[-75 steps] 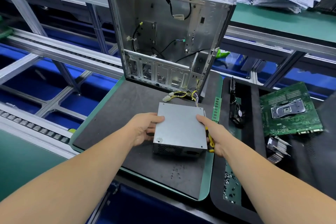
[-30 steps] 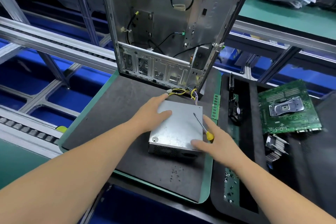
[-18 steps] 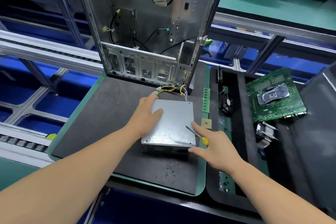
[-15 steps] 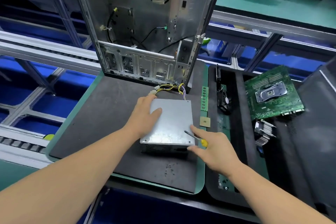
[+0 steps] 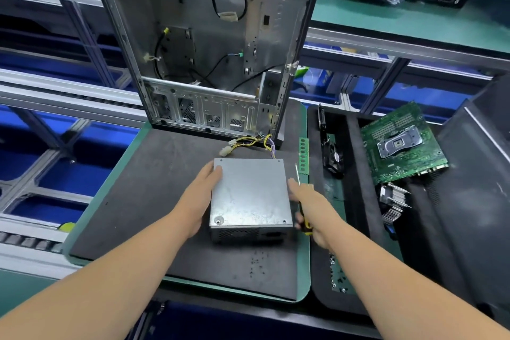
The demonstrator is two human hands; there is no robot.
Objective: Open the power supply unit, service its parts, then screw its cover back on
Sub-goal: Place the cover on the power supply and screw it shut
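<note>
The power supply unit (image 5: 249, 196), a closed grey metal box, lies flat on the black mat (image 5: 143, 201); its yellow cable bundle (image 5: 254, 143) trails toward the case. My left hand (image 5: 197, 201) holds its left edge, thumb on the cover's far left corner. My right hand (image 5: 310, 207) lies against the box's right side and grips a screwdriver (image 5: 305, 225) by its yellow-black handle. The thin shaft points away from me past my fingers. A screw head shows at the cover's near left corner.
An open computer case (image 5: 209, 50) stands upright behind the box. A green memory stick (image 5: 303, 154) lies at the mat's right edge. The black tray on the right holds a fan (image 5: 334, 157), a motherboard (image 5: 400, 146) and a heatsink (image 5: 392, 201). Loose screws (image 5: 256, 262) dot the mat's front.
My left hand slid off the cover's top to the left edge. My right hand moved from the cover's near right corner to the right side, still holding the screwdriver.
</note>
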